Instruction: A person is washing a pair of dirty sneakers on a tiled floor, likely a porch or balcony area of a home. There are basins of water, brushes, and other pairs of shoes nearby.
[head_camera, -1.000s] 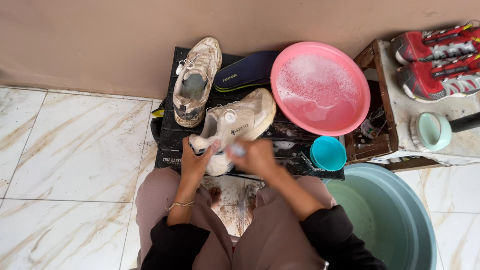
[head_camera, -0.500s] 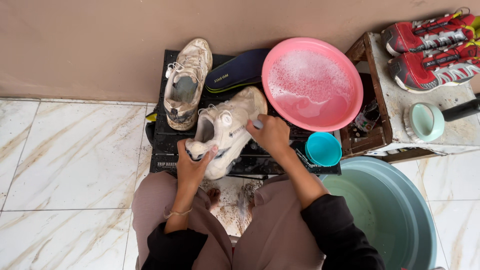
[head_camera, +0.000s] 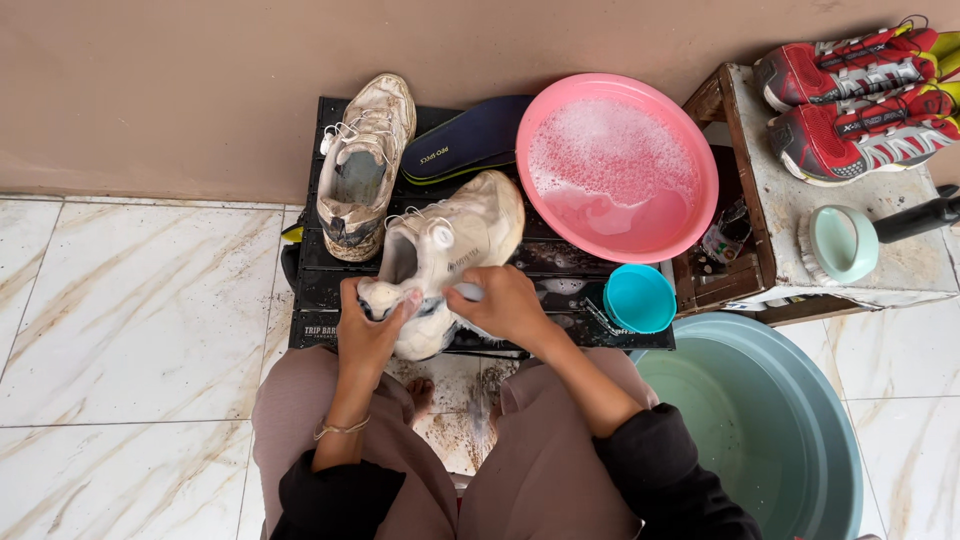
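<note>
A dirty white sneaker (head_camera: 455, 245) lies on a black crate (head_camera: 320, 290) in front of me. My left hand (head_camera: 375, 325) grips its heel end. My right hand (head_camera: 500, 305) is closed around a pale brush handle (head_camera: 466, 291) and presses against the shoe's side. A second dirty sneaker (head_camera: 365, 165) rests further back on the crate, next to a dark blue insole (head_camera: 465, 140). A pink basin (head_camera: 615, 170) of soapy water stands at the right of the crate.
A small teal cup (head_camera: 640, 297) stands by the pink basin. A large grey-green tub (head_camera: 770, 430) of water is at my right. A worn wooden stand (head_camera: 790, 215) carries red sneakers (head_camera: 860, 95) and a mint scrub brush (head_camera: 845, 242). Tiled floor extends left.
My right hand has come back from the shoe's toe side toward its middle, close to my left hand. The left hand keeps its hold on the heel.
</note>
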